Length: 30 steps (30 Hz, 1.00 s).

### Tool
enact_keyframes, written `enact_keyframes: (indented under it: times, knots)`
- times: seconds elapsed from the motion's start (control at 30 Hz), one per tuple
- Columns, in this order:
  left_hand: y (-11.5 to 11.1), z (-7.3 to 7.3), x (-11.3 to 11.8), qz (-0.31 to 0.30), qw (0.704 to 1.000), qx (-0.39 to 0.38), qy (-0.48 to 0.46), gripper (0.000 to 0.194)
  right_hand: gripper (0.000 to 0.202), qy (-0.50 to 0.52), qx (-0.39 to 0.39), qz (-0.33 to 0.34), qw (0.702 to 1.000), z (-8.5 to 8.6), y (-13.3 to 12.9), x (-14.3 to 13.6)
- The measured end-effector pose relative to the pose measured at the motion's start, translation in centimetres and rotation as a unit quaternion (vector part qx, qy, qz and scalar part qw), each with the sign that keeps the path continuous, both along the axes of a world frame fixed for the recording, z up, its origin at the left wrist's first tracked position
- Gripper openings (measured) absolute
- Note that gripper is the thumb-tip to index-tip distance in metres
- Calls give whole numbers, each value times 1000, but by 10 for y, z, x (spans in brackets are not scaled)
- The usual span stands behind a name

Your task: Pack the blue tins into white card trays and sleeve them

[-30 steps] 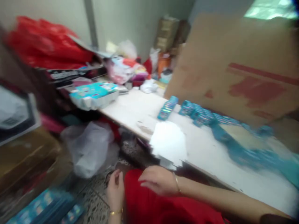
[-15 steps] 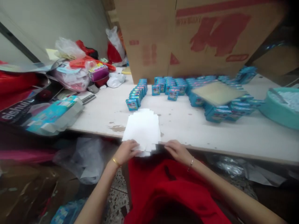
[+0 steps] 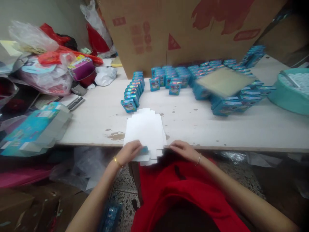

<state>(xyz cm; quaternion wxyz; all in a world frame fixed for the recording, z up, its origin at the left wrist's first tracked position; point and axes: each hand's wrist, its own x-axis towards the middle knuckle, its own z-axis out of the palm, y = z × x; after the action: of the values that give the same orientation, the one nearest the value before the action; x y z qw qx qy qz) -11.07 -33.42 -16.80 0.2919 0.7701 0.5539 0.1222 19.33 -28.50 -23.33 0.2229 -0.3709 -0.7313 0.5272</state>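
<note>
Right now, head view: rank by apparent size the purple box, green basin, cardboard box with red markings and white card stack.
1. Cardboard box
2. White card stack and green basin: too close to rank
3. Purple box

Left hand and right hand reach forward, 2 forearms angled inward.

One round turquoise plastic basin, one flat beige rectangular board, one pile of white card sheets; small blue printed boxes overlap too much to count
</note>
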Motion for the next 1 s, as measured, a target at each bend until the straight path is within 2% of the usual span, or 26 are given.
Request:
enact_keyframes:
  times: [0.07, 0.17, 0.23, 0.3, 0.37, 0.47, 0.53, 0.6, 0.67, 0.73, 0.8, 0.83, 0.87, 0.93, 1.0]
  knots:
    - [9, 27, -8, 30, 992, 117, 29, 31, 27, -6, 0, -16, 1000, 1, 0, -1]
    - [20, 72, -15, 122, 949, 289, 39, 24, 27, -8, 35, -51, 998, 8, -4, 1]
    - [24, 87, -10, 122, 942, 311, 44, 24, 26, 5, 91, -109, 990, 18, -9, 2]
    - [26, 84, 1, 63, 967, 242, 53, 27, 23, 29, 173, -170, 970, 29, -15, -2]
    - [28, 67, 14, 27, 985, 164, 50, 31, 20, 45, 269, -170, 947, 36, -20, -11]
    - [30, 38, 24, 79, 989, 126, 23, 33, 31, 15, 398, -43, 916, 33, -26, -34]
    - [30, 31, 23, 132, 982, 132, 1, 33, 36, -30, 445, 42, 894, 23, -30, -48]
    - [29, 41, 21, 188, 967, 172, -13, 33, 39, -51, 469, 86, 878, 13, -34, -55]
    - [27, 64, 24, 231, 940, 251, -16, 31, 43, -19, 476, 67, 877, 10, -34, -52]
    - [27, 89, 37, 234, 911, 340, -15, 28, 50, 37, 455, -48, 888, 15, -29, -36]
    - [30, 104, 61, 175, 908, 380, -14, 24, 60, 78, 415, -209, 882, 26, -19, -9]
    - [33, 103, 76, 124, 920, 372, -17, 23, 63, 82, 401, -266, 873, 31, -12, 8]
    - [36, 97, 93, 66, 934, 350, -22, 23, 64, 75, 398, -292, 866, 34, -7, 26]
    - [44, 69, 131, -42, 958, 280, -41, 24, 56, 24, 416, -250, 874, 32, 1, 66]
    - [50, 28, 167, -97, 971, 212, -56, 27, 45, -58, 427, -163, 888, 19, 1, 105]
